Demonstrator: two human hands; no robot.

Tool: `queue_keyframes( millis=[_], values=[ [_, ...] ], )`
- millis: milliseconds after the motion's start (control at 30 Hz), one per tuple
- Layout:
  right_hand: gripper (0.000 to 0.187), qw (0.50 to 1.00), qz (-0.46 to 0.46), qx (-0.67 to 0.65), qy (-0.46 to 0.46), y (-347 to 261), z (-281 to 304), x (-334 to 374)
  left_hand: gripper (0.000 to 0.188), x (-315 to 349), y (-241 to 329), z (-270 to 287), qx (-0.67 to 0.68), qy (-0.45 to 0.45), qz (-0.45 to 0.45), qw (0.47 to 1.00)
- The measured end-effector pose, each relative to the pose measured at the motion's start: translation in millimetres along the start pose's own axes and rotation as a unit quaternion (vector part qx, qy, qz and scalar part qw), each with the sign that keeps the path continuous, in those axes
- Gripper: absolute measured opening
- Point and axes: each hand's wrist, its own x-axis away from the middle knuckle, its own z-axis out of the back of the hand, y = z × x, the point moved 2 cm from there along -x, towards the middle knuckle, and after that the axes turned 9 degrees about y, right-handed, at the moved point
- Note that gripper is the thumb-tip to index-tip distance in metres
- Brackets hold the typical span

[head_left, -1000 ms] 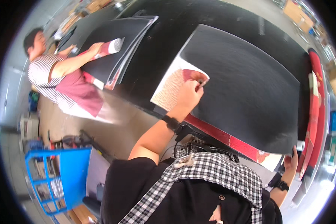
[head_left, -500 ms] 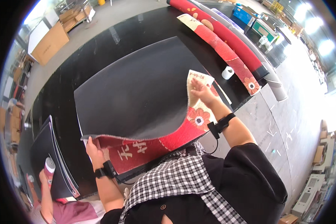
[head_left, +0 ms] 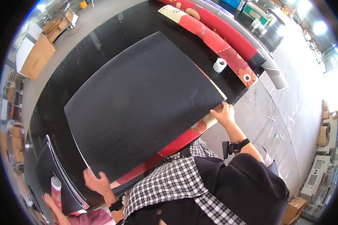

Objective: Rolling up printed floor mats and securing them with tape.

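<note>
A large mat [head_left: 139,101] lies on the black table with its black backing up. Below its near edge shows a strip of red patterned mat [head_left: 178,144] with an orange flower; whether this is a separate mat I cannot tell. At the near right corner, my right hand [head_left: 225,114] pinches the black-backed mat's edge between thumb and fingers. My left hand [head_left: 97,183] is at the near left corner, thumb and fingers apart, fingertips against the edge.
Beyond the mat on the right are a white roll [head_left: 219,65], a long red floral strip [head_left: 208,39] and rolled red matting [head_left: 229,32]. At lower left, another person's hand [head_left: 49,200] is beside a small roll [head_left: 56,191] and stacked mats [head_left: 45,165].
The near edge, earlier curled up and showing red underneath, now lies flat. My right hand came down to the near right corner; my left hand moved nearer me and its fingers opened.
</note>
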Motion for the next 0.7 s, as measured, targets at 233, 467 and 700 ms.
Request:
queue_keyframes(
  millis=[233,467,700],
  values=[
    [0.077,0.976,-0.127,-0.102,-0.143,4.5,-14.4,-39.4,0.124,56.1,114.5,-31.9,0.164,-0.250,-0.238,0.924],
    [0.037,0.698,-0.089,-0.649,-0.289,-165.4,67.3,-53.6,0.114,55.3,121.8,-24.2,0.234,-0.212,-0.240,0.918],
    [0.040,0.550,0.239,-0.642,-0.477,-450.8,227.7,76.4,0.059,-6.6,201.7,-18.8,0.669,-0.239,-0.060,0.701]
  ],
)
